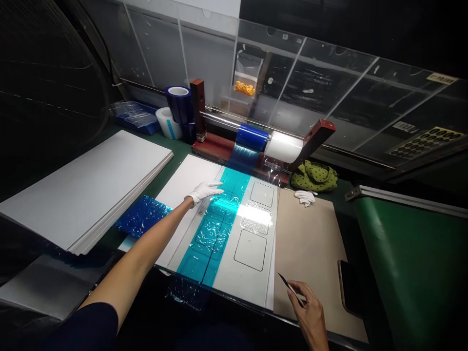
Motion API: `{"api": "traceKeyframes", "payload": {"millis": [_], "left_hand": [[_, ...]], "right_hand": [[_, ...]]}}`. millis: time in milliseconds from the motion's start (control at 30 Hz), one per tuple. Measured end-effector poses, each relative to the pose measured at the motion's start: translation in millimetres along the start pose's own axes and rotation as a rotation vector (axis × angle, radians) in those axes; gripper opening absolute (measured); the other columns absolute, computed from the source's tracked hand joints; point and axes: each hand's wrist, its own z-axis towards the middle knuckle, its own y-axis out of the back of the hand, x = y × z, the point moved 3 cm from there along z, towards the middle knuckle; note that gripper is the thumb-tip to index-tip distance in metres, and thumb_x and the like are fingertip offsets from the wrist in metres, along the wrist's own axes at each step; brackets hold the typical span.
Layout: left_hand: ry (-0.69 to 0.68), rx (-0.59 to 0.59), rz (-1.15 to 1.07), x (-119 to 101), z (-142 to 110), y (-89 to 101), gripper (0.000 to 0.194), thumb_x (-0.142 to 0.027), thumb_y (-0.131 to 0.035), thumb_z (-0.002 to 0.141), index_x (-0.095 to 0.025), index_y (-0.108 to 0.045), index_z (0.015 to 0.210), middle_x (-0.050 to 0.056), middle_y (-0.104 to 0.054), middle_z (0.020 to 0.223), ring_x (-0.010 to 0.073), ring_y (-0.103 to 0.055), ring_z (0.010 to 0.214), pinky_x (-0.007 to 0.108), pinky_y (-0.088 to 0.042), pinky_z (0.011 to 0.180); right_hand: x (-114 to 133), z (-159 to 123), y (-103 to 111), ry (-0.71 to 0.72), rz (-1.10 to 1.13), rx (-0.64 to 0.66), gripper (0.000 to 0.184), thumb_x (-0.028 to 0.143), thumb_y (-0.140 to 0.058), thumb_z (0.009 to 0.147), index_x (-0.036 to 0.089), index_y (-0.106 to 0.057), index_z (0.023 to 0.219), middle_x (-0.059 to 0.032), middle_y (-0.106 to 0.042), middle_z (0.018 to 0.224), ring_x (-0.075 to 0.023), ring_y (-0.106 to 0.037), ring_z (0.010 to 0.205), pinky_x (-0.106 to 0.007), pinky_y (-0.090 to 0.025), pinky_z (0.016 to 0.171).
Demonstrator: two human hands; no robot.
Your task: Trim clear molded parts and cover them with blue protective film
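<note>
My left hand (203, 192), in a white glove, reaches over a white sheet printed with rounded black squares (250, 249). Its fingers are stretched apart at the left edge of a clear blue film strip (219, 239). This strip runs down the sheet from a blue film roll (252, 136) on a rack. My bare right hand (309, 309) grips a thin, dark, pointed blade (287, 285) above a brown board (303, 234), its tip pointing up and left. A clear film roll (285, 146) sits beside the blue one.
A stack of white sheets (91, 185) lies at left, with crumpled blue film (144, 217) beside it. Spare tape rolls (179, 105) stand behind. On the right are a phone (349, 287), a green pouch (314, 175), a white glove (305, 197) and a green panel (413, 263).
</note>
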Motion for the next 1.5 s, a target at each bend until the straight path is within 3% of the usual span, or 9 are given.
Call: {"api": "traceKeyframes", "payload": {"millis": [133, 233, 400, 533, 800, 933, 1100, 1267, 1500], "left_hand": [[0.12, -0.224, -0.087, 0, -38, 37.6, 0.035, -0.039, -0.052, 0.089, -0.014, -0.055, 0.115, 0.009, -0.057, 0.116, 0.0211, -0.057, 0.101, 0.043, -0.048, 0.087], [0.268, -0.42, -0.128, 8, -112, 51.8, 0.042, -0.044, -0.056, 0.085, -0.015, -0.054, 0.115, 0.009, -0.057, 0.12, 0.0213, -0.055, 0.107, 0.041, -0.044, 0.094], [0.682, -0.557, -0.191, 28, -261, 14.3, 0.046, -0.056, -0.064, 0.07, -0.016, -0.064, 0.092, 0.009, -0.067, 0.095, 0.0257, -0.061, 0.091, 0.038, -0.046, 0.085], [0.857, -0.507, -0.352, 30, -321, -29.0, 0.049, -0.059, -0.065, 0.067, -0.018, -0.067, 0.094, 0.008, -0.07, 0.09, 0.0255, -0.064, 0.088, 0.036, -0.048, 0.081], [0.828, -0.385, -0.641, 59, -324, -63.6, 0.045, -0.055, -0.067, 0.067, -0.014, -0.072, 0.086, 0.007, -0.071, 0.087, 0.0234, -0.062, 0.085, 0.03, -0.045, 0.078], [0.831, -0.381, -0.719, 72, -326, -69.2, 0.042, -0.053, -0.067, 0.067, -0.014, -0.072, 0.083, 0.006, -0.07, 0.083, 0.0214, -0.061, 0.08, 0.029, -0.044, 0.074], [0.855, -0.392, -0.766, 67, -325, -64.9, 0.039, -0.051, -0.068, 0.066, -0.015, -0.072, 0.079, 0.004, -0.069, 0.077, 0.0194, -0.059, 0.076, 0.028, -0.043, 0.072], [0.855, -0.377, -0.793, 65, -325, -61.7, 0.038, -0.051, -0.069, 0.066, -0.015, -0.072, 0.077, 0.003, -0.067, 0.075, 0.0185, -0.058, 0.073, 0.028, -0.042, 0.072], [0.851, -0.36, -0.798, 68, -326, -61.7, 0.039, -0.05, -0.07, 0.066, -0.014, -0.072, 0.081, 0.005, -0.068, 0.079, 0.0197, -0.058, 0.078, 0.03, -0.043, 0.077]], "right_hand": [[39, 12, -23, 0.068, 0.029, 0.086, 0.033, 0.045, -0.045, 0.085, 0.02, -0.062, 0.099, -0.0093, -0.069, 0.091, -0.0217, -0.068, 0.08, -0.027, -0.054, 0.064], [83, 17, -54, 0.25, -0.035, 0.225, 0.032, 0.036, -0.036, 0.092, 0.02, -0.059, 0.107, -0.0078, -0.069, 0.09, -0.0179, -0.067, 0.074, -0.025, -0.051, 0.064], [140, 18, -108, 0.621, -0.256, 0.412, 0.035, 0.019, -0.031, 0.094, 0.02, -0.062, 0.112, -0.0058, -0.066, 0.081, -0.0141, -0.063, 0.066, -0.02, -0.042, 0.058], [165, 24, -140, 0.713, -0.443, 0.517, 0.034, 0.016, -0.036, 0.093, 0.025, -0.061, 0.114, -0.0032, -0.065, 0.083, -0.013, -0.06, 0.063, -0.021, -0.034, 0.053], [201, 29, -183, 0.699, -0.625, 0.599, 0.036, 0.016, -0.036, 0.093, 0.029, -0.056, 0.119, -0.002, -0.065, 0.093, -0.0141, -0.061, 0.073, -0.024, -0.031, 0.055], [214, 31, -198, 0.694, -0.695, 0.62, 0.035, 0.019, -0.034, 0.095, 0.03, -0.055, 0.12, -0.0021, -0.065, 0.094, -0.0142, -0.061, 0.07, -0.025, -0.03, 0.054], [223, 34, -208, 0.708, -0.747, 0.644, 0.035, 0.021, -0.03, 0.096, 0.029, -0.056, 0.119, -0.0025, -0.064, 0.091, -0.0145, -0.06, 0.068, -0.025, -0.027, 0.052], [199, 32, -186, 0.707, -0.748, 0.649, 0.034, 0.019, -0.031, 0.096, 0.028, -0.059, 0.114, -0.0023, -0.065, 0.092, -0.0137, -0.06, 0.068, -0.024, -0.028, 0.052], [124, 24, -108, 0.619, -0.77, 0.618, 0.034, 0.017, -0.034, 0.093, 0.026, -0.062, 0.112, -0.0026, -0.066, 0.084, -0.0138, -0.062, 0.062, -0.022, -0.034, 0.051]]}}
